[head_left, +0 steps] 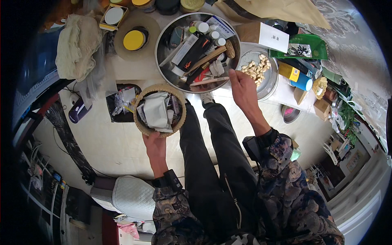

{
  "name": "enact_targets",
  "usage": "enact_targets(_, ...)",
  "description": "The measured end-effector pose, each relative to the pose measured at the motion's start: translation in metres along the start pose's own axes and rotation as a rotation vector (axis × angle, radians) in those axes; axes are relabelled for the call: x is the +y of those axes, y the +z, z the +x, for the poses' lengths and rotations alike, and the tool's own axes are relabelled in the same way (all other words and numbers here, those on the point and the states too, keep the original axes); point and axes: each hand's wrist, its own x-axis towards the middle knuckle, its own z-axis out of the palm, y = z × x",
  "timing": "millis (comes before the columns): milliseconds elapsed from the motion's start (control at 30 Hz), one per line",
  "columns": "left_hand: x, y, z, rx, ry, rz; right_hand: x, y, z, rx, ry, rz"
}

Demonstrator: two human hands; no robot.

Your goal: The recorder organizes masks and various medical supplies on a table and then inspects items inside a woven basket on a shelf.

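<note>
My left hand (155,143) grips the near rim of a round woven basket (139,123), which hangs over the floor in front of the table. Inside it lie a white packet (157,111) and several small tubes and bottles. My right hand (245,87) is closed at the right near rim of a large round metal basin (159,67), the thumb over its edge; the other fingertips are hidden. Small white-capped bottles, a dark box (193,53), wooden sticks and a brown comb-like piece fill the basin. The basin's near edge reaches past the tabletop.
Right of the basin stands a clear round dish (267,89) of pistachio-like nuts (256,70). Beyond it are a white-sided box (274,37), a green tray (318,43) and a blue cup (303,83). Yellow-lidded jars (134,40) line the left. A black bin (122,116) stands below.
</note>
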Motion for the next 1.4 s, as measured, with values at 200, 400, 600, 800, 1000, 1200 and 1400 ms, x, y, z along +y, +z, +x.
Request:
enact_targets(200, 0.005, -0.003, 0.003, 0.009, 0.011, 0.024, 0.007, 0.011, 0.012, 0.018, -0.107, 0.152)
enact_targets(400, 0.01, -0.003, 0.007, -0.015, 0.014, 0.035, -0.002, 0.011, 0.021, 0.026, -0.031, 0.347)
enact_targets(600, 0.017, -0.001, 0.012, -0.032, -0.007, 0.033, 0.006, 0.009, 0.028, 0.013, 0.001, 0.222)
enact_targets(800, 0.023, -0.001, 0.012, 0.016, -0.002, 0.053, -0.002, 0.02, 0.037, 0.036, -0.092, 0.313)
enact_targets(1000, 0.025, 0.003, 0.019, -0.035, -0.017, 0.035, -0.036, 0.021, 0.041, -0.006, -0.11, 0.271)
enact_targets(1200, 0.035, -0.001, 0.021, -0.014, -0.022, 0.034, -0.081, 0.047, 0.042, -0.025, -0.325, 0.202)
enact_targets(1400, 0.037, -0.006, 0.024, -0.023, -0.021, 0.014, -0.111, 0.067, 0.058, -0.19, -0.37, -0.251)
